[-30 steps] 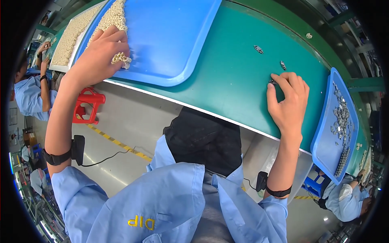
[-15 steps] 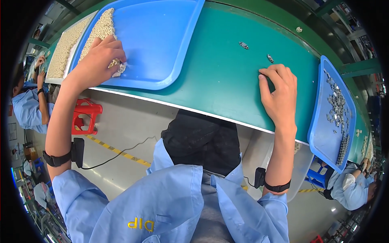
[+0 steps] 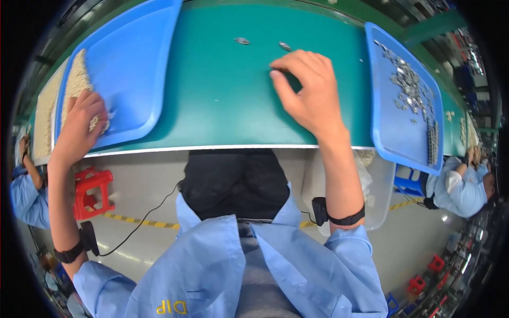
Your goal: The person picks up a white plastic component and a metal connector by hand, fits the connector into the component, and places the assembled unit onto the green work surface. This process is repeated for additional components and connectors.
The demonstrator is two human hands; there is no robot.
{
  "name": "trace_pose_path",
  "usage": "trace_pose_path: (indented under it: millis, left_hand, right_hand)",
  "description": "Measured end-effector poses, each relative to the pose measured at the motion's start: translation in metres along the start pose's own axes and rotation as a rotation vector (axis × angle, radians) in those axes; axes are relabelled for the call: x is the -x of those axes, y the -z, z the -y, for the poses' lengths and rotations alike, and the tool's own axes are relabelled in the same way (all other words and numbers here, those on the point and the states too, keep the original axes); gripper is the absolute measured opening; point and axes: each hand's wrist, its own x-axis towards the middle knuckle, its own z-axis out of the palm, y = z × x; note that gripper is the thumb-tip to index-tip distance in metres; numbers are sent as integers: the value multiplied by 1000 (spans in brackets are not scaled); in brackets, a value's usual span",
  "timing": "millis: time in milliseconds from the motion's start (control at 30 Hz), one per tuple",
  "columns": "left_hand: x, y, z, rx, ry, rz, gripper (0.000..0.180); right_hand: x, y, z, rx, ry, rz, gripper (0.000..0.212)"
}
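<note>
My left hand (image 3: 82, 124) is in a blue tray (image 3: 130, 74) at the left, its fingers curled around small cream-coloured parts (image 3: 94, 122) beside a heap of the same pieces (image 3: 78, 77). Blur hides the detail there. On the green tabletop (image 3: 222, 100), my right hand (image 3: 310, 90) rests with its thumb and index fingertips drawn together. Whatever is between those tips is too small and dark to identify. Just beyond it lies a small metal part (image 3: 284, 46), and a second metal part (image 3: 242, 41) sits farther left.
A second blue tray (image 3: 389, 127) at the right bears scattered metal parts and a neat row along one side. Cream pieces (image 3: 45, 114) fill a container at far left. Below are a red stool (image 3: 93, 193) and a translucent bin (image 3: 379, 206). Co-workers sit at both sides.
The whole view has shifted, so tabletop and trays appear farther left and more level. Both hands stay in about the same places relative to the trays and the loose metal parts.
</note>
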Motion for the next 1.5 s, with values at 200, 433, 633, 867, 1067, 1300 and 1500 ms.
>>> trace_pose_path:
  millis: [200, 433, 633, 867, 1067, 1300, 1500]
  left_hand:
    - [0, -9, 0, 36, 7, -31, 12]
    - [3, -4, -6, 63, 158, 5, 19]
    - [1, 2, -14, 30, 105, 19, 21]
    - [4, 0, -36, 192, 16, -229, 23]
    - [6, -11, -94, 482, -149, -542, 30]
    - [-7, -38, -192, 745, -231, -949, 41]
    - [-15, -49, -211, 811, -270, -1007, 42]
  right_hand:
    - [1, 3, 0, -155, 0, 7, 8]
    - [1, 4, 3, -178, 8, 11, 8]
    - [2, 4, 6, -180, -74, 77, 10]
    - [0, 2, 4, -192, -29, 21, 12]
    - [-1, 13, 26, -343, -176, -64, 17]
    - [13, 26, 131, -796, -107, -290, 24]
    - [27, 27, 144, -640, -16, -398, 34]
